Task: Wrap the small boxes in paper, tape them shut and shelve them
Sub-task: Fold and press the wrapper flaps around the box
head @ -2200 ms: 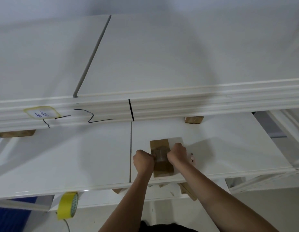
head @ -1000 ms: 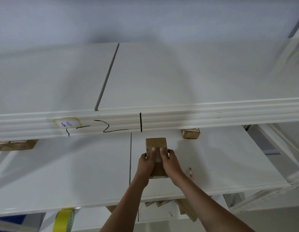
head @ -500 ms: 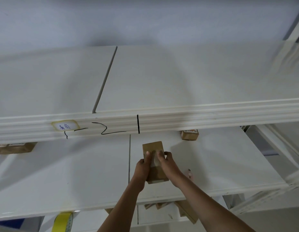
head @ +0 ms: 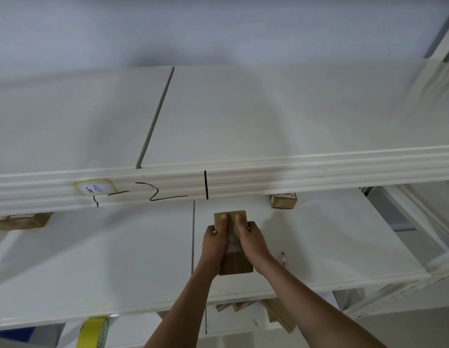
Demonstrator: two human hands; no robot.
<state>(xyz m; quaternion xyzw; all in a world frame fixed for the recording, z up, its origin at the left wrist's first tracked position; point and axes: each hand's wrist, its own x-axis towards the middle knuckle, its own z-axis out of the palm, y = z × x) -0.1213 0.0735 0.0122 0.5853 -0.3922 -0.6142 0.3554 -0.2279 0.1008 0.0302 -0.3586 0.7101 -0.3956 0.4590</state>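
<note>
Head view: a person presses a paper-wrapped box (head: 234, 243) onto the middle shelf (head: 118, 259) of a white rack, just right of the seam between its two boards.
Left hand (head: 215, 241): clamped on the box's left edge, thumb laid flat along the top face.
Right hand (head: 251, 241): clamped on the right edge, thumb lying beside the left one over a strip of clear tape (head: 233, 243).
Box: brown, flat-sided, lying lengthways away from the person, its near end close to the shelf's front lip.
Handling, as judged: light and stiff, held at arm's length without visible strain; the paper skin looks smooth and the taped patch glossy, so a grip there may slide.
Best hold, as judged: the two long side edges, where the corners give firm purchase.
Nearby: another wrapped box (head: 283, 200) farther back on the same shelf, a third (head: 20, 221) at far left, a yellow tape roll (head: 94, 332) below.
</note>
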